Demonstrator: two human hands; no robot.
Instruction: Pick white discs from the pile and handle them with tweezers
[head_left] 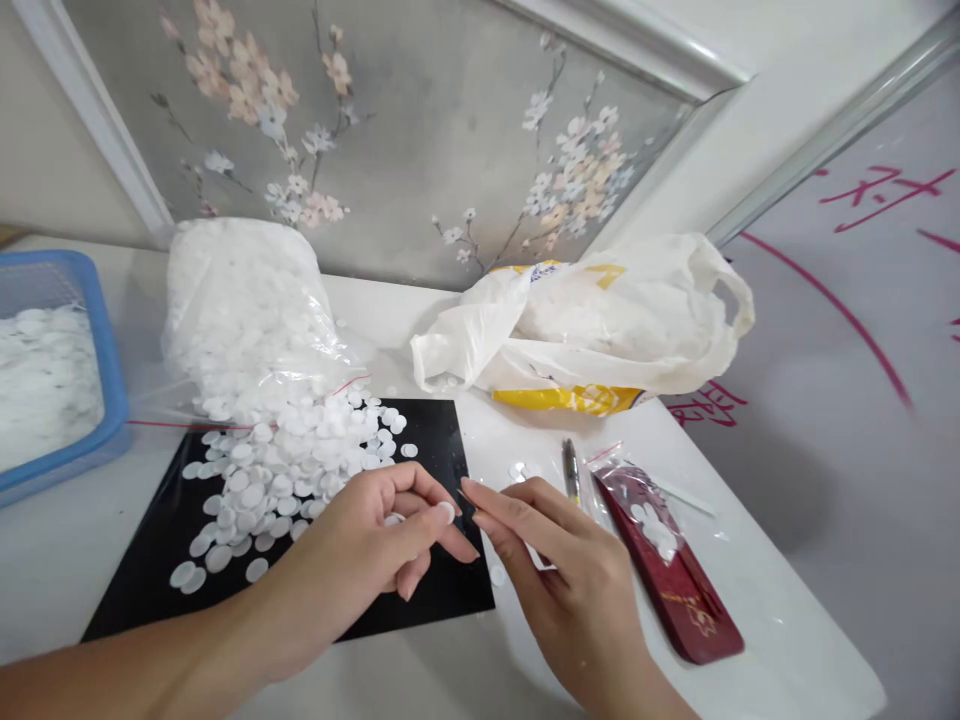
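Note:
My left hand (401, 535) is over the black mat (442, 600), pinching a small white round disc (448, 512) between thumb and fingers. Another pale disc (392, 519) shows among its curled fingers. Just to the right, my right hand (559, 570) is closed in a pinch, and a thin pointed tip juts from its fingertips toward the left hand. The rest of that thin thing is hidden by the fingers, so its kind cannot be made out. A heap of white discs (277, 480) spreads over the mat, spilling from a clear plastic bag (244, 310) full of them.
At the left stands a blue basket (112, 400) of white pieces. A white and yellow carrier bag (600, 340) lies at the back. On the right are a pen (571, 470), a dark red case (697, 610) and a clear packet (626, 470). A whiteboard (847, 450) borders the table.

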